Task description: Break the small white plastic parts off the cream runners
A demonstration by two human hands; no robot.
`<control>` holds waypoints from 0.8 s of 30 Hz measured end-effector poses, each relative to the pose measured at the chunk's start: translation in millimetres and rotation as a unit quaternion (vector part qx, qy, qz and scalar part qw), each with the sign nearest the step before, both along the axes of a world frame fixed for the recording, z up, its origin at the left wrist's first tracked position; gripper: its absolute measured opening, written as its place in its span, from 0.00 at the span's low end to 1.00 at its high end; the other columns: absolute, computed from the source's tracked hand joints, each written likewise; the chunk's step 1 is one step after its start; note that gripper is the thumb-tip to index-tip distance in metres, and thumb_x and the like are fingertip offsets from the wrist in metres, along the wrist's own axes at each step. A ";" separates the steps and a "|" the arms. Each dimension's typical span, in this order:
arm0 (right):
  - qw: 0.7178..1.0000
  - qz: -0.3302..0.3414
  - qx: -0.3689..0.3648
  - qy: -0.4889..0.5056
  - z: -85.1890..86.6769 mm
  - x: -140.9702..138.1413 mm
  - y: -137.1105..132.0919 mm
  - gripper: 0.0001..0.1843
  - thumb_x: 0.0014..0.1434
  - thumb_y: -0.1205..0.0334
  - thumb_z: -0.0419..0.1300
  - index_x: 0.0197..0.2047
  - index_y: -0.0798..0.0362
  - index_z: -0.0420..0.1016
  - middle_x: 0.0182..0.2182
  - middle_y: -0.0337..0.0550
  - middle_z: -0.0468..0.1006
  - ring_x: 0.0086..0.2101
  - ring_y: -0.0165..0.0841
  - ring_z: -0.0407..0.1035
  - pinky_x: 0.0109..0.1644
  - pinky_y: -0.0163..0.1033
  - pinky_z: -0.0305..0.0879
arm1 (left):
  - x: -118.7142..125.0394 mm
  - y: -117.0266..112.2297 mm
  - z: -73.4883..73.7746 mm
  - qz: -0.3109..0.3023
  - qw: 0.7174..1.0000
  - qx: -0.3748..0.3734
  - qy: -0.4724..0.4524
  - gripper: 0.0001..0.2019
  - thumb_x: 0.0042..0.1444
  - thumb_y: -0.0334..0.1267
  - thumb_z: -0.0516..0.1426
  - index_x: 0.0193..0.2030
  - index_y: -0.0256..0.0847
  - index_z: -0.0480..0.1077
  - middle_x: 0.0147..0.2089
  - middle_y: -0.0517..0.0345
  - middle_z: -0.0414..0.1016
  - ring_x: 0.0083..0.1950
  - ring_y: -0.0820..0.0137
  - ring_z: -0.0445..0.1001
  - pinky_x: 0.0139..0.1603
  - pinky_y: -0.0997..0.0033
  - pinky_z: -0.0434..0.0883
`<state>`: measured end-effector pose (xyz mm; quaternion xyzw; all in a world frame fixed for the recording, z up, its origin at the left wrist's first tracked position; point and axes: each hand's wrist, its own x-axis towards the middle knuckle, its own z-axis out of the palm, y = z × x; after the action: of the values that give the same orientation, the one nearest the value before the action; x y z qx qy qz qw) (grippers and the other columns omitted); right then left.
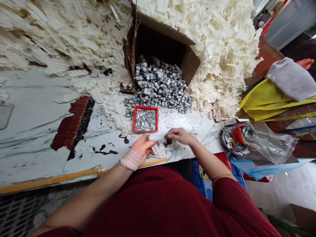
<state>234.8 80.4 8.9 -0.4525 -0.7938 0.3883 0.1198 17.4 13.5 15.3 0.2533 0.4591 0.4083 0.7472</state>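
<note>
My left grip (142, 147), in a striped knit glove (131, 160), is pinching a small white plastic piece (160, 142) above the table (98, 138); right grip (179, 135) is curling narrow beside it, contact unclear, near a red tray (133, 118) of steel pins (145, 120).

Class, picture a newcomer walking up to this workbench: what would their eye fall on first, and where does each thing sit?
A great heap of cream-white plastic pieces fills the top of the view, banked around an open cardboard box. Grey metal lumps spill from the box's mouth towards a red tray of silvery pins. Just below the tray, the left hand and right hand meet over white scraps.
</note>
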 end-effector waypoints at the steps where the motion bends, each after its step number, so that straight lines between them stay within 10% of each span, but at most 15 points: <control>1: 0.994 -0.040 0.059 -0.078 4.5 18.1 22.7 0.11 0.61 0.59 0.54 0.43 0.52 0.76 0.41 0.47 0.76 0.43 0.37 0.68 0.48 0.43 0.65 | -2.3 1.2 -1.8 -0.012 1.000 -0.001 -0.001 0.18 0.42 0.39 0.63 0.39 0.39 0.62 0.28 0.64 0.69 0.24 0.74 0.69 0.22 0.75 0.68; 4: 0.902 -0.143 0.234 -0.333 16.4 70.6 88.9 0.18 0.61 0.71 0.49 0.50 0.56 0.73 0.54 0.58 0.68 0.53 0.45 0.58 0.54 0.50 0.58 | -7.0 2.0 -8.1 -0.021 1.000 -0.009 0.002 0.19 0.42 0.40 0.63 0.40 0.39 0.62 0.31 0.62 0.69 0.25 0.75 0.70 0.23 0.74 0.69; 8: 0.830 -0.123 0.270 -0.472 22.6 112.0 139.8 0.20 0.61 0.72 0.46 0.52 0.57 0.72 0.58 0.58 0.61 0.55 0.47 0.53 0.52 0.49 0.56 | -7.5 -1.3 -12.7 -0.014 1.000 -0.021 0.018 0.17 0.43 0.41 0.63 0.37 0.40 0.62 0.31 0.62 0.68 0.26 0.74 0.70 0.23 0.73 0.70; 14: 0.864 -0.083 0.255 -0.426 22.0 123.3 134.6 0.16 0.62 0.61 0.51 0.48 0.57 0.74 0.49 0.57 0.68 0.48 0.44 0.61 0.47 0.43 0.59 | -1.1 -1.3 -7.3 -0.019 1.000 -0.019 0.016 0.14 0.43 0.41 0.61 0.35 0.42 0.61 0.29 0.63 0.66 0.25 0.72 0.69 0.24 0.71 0.70; 20: 0.890 -0.203 0.226 -0.340 17.0 119.1 106.3 0.15 0.62 0.61 0.49 0.46 0.58 0.71 0.46 0.56 0.69 0.43 0.41 0.66 0.44 0.42 0.63 | 5.1 -1.3 -11.5 -0.017 1.000 -0.023 0.001 0.12 0.41 0.38 0.59 0.32 0.42 0.60 0.28 0.63 0.65 0.29 0.72 0.70 0.29 0.73 0.70; 24: 0.920 -0.328 0.192 -0.096 19.4 86.3 74.3 0.12 0.59 0.60 0.51 0.41 0.56 0.71 0.41 0.51 0.72 0.39 0.37 0.69 0.45 0.43 0.66 | 4.6 -5.1 -21.2 -0.002 1.000 -0.002 -0.002 0.12 0.43 0.38 0.59 0.33 0.42 0.61 0.28 0.63 0.65 0.28 0.74 0.69 0.28 0.74 0.69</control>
<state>321.2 154.7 28.3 -0.6908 -0.6681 0.1220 0.2480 22.0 8.4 -5.9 0.2517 0.4585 0.4066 0.7491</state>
